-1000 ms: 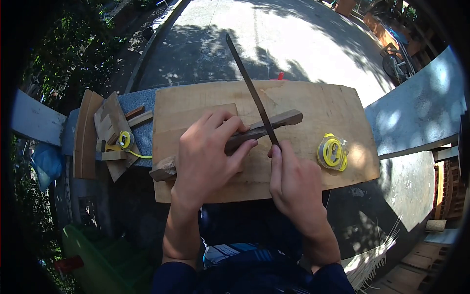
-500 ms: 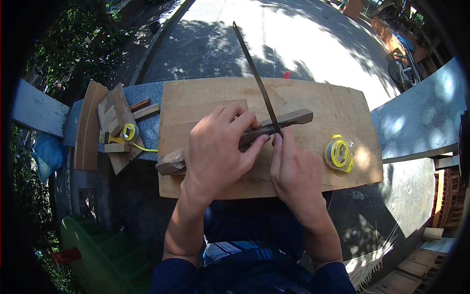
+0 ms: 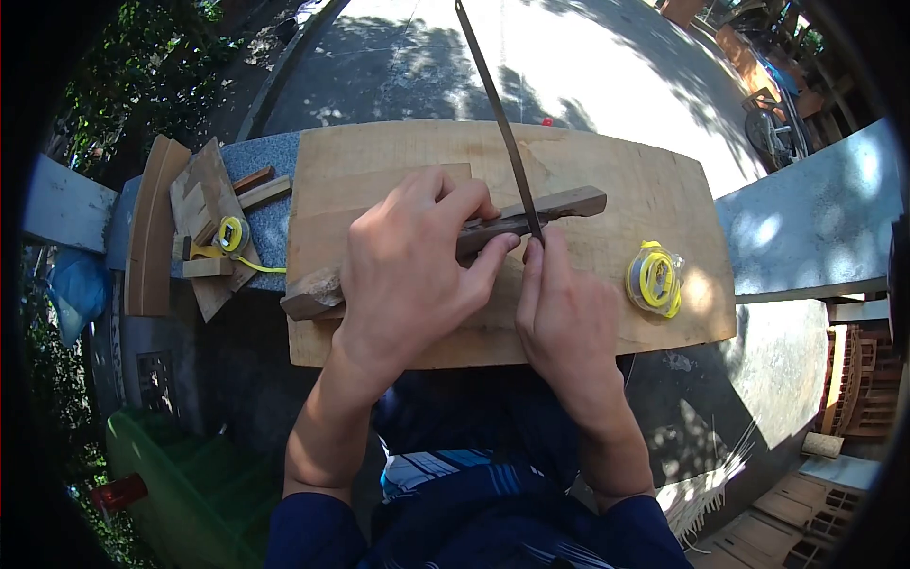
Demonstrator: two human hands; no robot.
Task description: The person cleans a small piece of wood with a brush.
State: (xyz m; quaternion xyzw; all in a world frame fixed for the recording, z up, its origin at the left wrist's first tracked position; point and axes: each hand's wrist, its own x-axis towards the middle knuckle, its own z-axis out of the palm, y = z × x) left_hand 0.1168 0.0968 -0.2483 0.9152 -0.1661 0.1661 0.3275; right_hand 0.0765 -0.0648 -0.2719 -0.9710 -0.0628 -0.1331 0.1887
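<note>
My left hand (image 3: 403, 256) is closed over a dark, weathered wooden bar (image 3: 569, 201) and presses it down on a wide board (image 3: 654, 180). The bar lies slanted, with its pale, rough end (image 3: 318, 289) coming out at the left of my wrist. In my right hand (image 3: 572, 308) is the near end of a long, thin, dark saw blade (image 3: 504, 119) with a hole at its far tip. The blade crosses the bar in a notched spot, close to my left fingertips. Whether it has teeth I cannot make out.
On the board's right lies a yellow tape measure (image 3: 654, 282) in clear wrapping. To the left, another tape measure (image 3: 231, 234), with its yellow tape drawn out, sits among wood offcuts (image 3: 204, 204) and a curved wooden piece (image 3: 152, 228). A green plastic chair (image 3: 180, 474) stands lower left.
The whole view has shifted, so the board and hands sit slightly higher and more to the left. My right hand with the saw blade has barely moved against the bar.
</note>
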